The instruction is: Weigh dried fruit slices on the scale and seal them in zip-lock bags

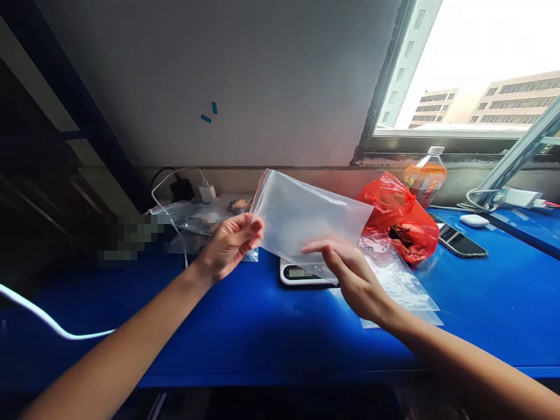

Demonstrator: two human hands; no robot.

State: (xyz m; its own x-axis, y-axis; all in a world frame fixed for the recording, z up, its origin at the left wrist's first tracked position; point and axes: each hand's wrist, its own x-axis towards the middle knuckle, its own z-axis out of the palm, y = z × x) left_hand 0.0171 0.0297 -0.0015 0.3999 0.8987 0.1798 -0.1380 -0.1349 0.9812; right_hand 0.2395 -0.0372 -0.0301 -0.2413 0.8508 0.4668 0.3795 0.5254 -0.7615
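My left hand (231, 244) pinches a clear plastic zip bag (310, 210) at its end with a red line along the edge. The bag is held up in the air above a white digital scale (286, 274) and looks flat, with nothing visible inside. At the bag's lower right, my right hand (354, 271) has its fingers stretched out along the plastic, slightly blurred. Part of the scale, including its top, is hidden behind the bag and my right hand. More clear plastic bags (402, 286) lie flat on the blue table (262, 332) beside my right wrist.
Filled clear bags (205, 219) lie at the back left near a white charger (207, 191) and cable. On the right are a red plastic bag (394, 216) with dark contents, an orange drink bottle (425, 175), a phone (459, 236) and a white earbud case (474, 221).
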